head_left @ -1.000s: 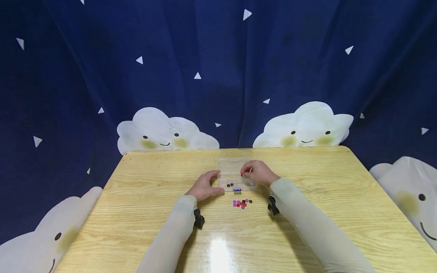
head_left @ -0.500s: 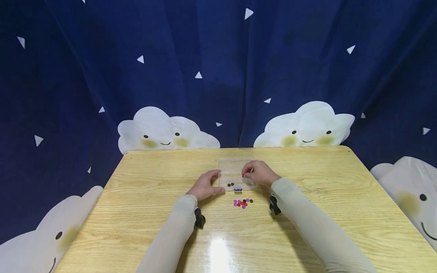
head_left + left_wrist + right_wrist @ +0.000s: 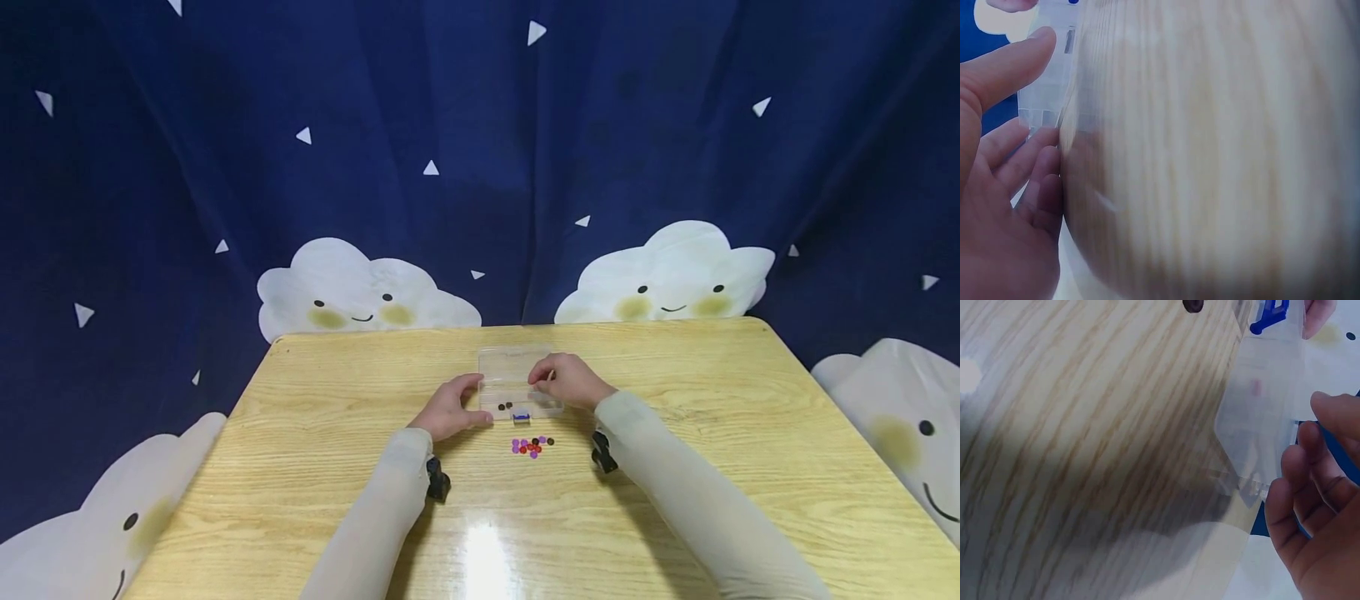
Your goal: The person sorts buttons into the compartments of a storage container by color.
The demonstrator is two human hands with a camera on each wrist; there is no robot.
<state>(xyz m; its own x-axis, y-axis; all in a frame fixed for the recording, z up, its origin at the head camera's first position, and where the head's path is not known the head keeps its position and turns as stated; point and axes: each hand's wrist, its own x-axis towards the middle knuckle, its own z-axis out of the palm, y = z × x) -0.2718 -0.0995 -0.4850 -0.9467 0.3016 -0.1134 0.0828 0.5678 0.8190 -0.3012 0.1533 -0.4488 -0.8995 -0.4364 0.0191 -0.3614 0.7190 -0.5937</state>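
Tabletop (image 3: 300, 433) | left hand (image 3: 450, 408) spread beside clear box (image 3: 508, 385) | right hand (image 3: 567, 382) above it

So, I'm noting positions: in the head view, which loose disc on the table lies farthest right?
The dark disc at the right end; the other loose dark disc, the red discs and the purple discs all lie further left.
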